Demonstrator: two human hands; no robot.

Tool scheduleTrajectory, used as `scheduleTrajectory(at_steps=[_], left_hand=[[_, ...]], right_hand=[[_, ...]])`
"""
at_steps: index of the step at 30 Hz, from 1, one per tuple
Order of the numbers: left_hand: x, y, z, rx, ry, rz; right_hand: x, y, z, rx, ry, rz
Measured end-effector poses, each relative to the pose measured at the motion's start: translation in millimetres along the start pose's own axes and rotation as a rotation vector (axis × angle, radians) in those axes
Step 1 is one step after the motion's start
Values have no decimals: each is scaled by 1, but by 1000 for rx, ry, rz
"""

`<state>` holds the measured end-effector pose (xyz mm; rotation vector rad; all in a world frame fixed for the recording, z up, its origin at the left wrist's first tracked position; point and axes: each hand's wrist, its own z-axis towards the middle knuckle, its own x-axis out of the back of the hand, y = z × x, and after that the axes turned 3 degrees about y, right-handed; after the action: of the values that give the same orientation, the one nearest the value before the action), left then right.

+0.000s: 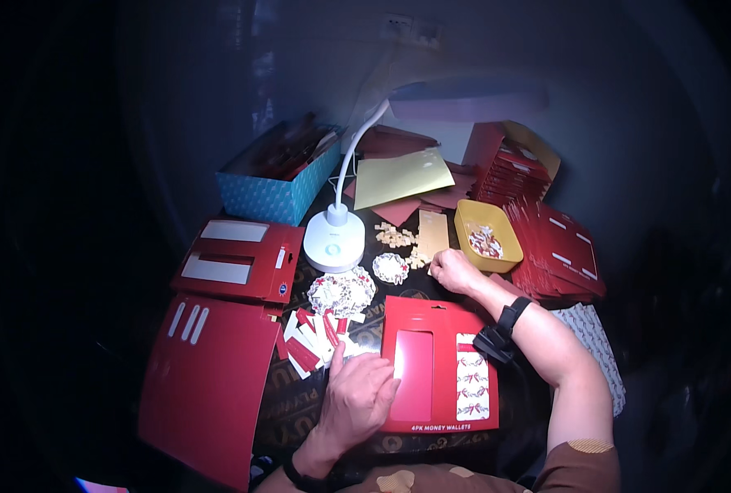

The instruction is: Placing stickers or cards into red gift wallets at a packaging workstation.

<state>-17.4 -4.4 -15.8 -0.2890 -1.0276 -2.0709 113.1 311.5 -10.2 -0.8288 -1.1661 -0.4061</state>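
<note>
The loosely curled left hand (359, 393) rests at the red card pack (444, 370)'s left edge and the right hand (456, 272) bunches its fingers by the beige strip (433, 232); I cannot tell whether either grips anything. Flat on the tabletop (287, 415) before the person, the pack looks light, stiffish and creasable around its windows, best held by its outer borders.

Glossy cardboard packet (444, 370), smooth plastic lamp (333, 237)
</note>
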Motion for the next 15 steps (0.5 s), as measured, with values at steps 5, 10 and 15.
scheduleTrajectory(at_steps=[5, 10, 15], left_hand=[[-1, -2, 5, 51, 140, 8], [5, 11, 9, 210, 269, -24], [2, 29, 13, 188, 192, -152]], right_hand=[[33, -41, -29, -111, -45, 260], [65, -109, -97, -142, -263, 820], [49, -121, -155, -70, -267, 1045]])
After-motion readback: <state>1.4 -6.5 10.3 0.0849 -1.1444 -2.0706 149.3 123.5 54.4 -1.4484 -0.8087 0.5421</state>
